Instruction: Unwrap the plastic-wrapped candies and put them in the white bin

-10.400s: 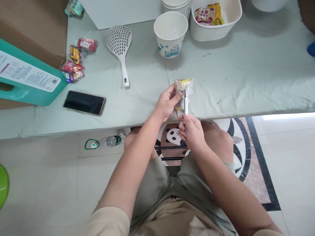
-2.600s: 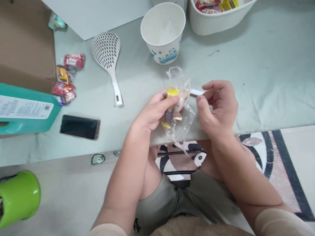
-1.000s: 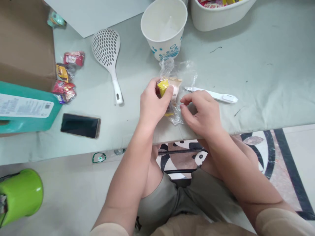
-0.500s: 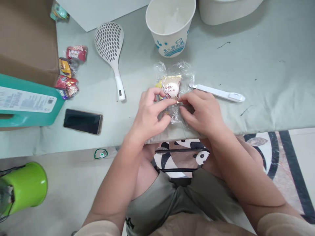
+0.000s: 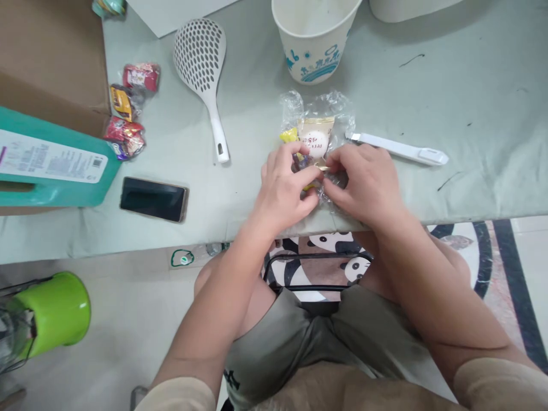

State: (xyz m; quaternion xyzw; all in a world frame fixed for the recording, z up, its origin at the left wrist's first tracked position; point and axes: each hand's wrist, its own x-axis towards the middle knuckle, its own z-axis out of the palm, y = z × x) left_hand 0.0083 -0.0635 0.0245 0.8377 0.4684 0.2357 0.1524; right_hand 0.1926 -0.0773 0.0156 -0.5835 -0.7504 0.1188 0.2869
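Observation:
A small cream-and-gold snack packet (image 5: 315,137) lies on crinkled clear plastic (image 5: 336,108) near the table's front edge, with yellow and dark wrapped pieces beside it. My left hand (image 5: 287,185) is curled over the left of these pieces, fingers bent and touching them. From the right, my right hand (image 5: 363,180) pinches at the packet's lower end, thumb and forefinger close together. What lies between the fingertips of either hand is partly hidden. A white cutter-like tool (image 5: 400,149) rests just right of my right hand.
A paper bucket (image 5: 317,51) stands behind the plastic. To the left are a white slotted ladle (image 5: 201,63), a phone (image 5: 154,198), wrapped snacks (image 5: 124,134), a green jug (image 5: 51,165) and a cardboard box (image 5: 55,51). A green bin (image 5: 60,308) is on the floor.
The view has shifted, so the table items appear further right and higher. Both hands stay at the packet, and more of the wrapped pieces shows between them.

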